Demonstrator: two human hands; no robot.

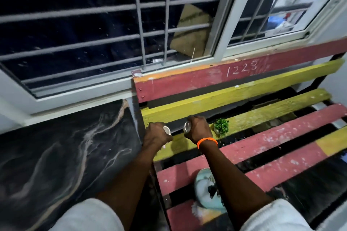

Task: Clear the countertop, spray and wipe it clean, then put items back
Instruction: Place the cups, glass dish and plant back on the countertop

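The black marbled countertop (62,146) fills the lower left, under the window. To its right stands a slatted bench (272,137) painted red and yellow. Over the bench's back yellow slat, my left hand (155,135) grips a small white cup-like object (167,130). My right hand (199,130), with an orange band at the wrist, grips a small round object with a shiny rim (187,126). What each object is stays unclear in the blur. A small green plant (221,126) sits on the yellow slat just right of my right hand.
A barred window (112,33) runs behind the counter and bench. A pale blue-green object (206,191) lies on the bench's front slats between my forearms. Dark gaps separate the slats.
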